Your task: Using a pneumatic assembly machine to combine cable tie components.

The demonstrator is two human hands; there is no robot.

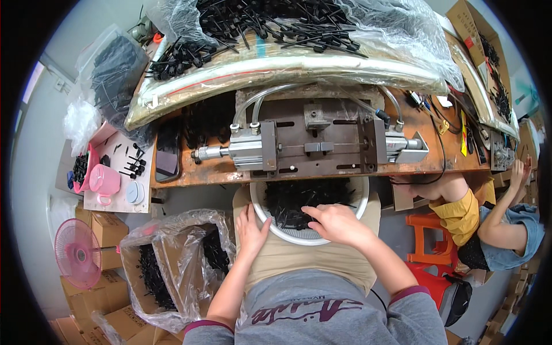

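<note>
A round white basket sits on my lap below the bench edge, filled with thin black plastic parts. Against the basket's left rim rests my left hand, its fingers stretched out and the thumb apart. My right hand reaches over the near right rim, index finger extended down to the black parts. Its fingers look apart, and I see nothing held in them; the undersides of the fingers are hidden. Straight ahead on the bench is a metal fixture with a pneumatic cylinder on its left.
A large pile of black parts lies on plastic wrap behind the fixture. Plastic-lined cartons with more parts stand left of my legs. A pink fan and a pink mug are farther left. At right sits another person near an orange stool.
</note>
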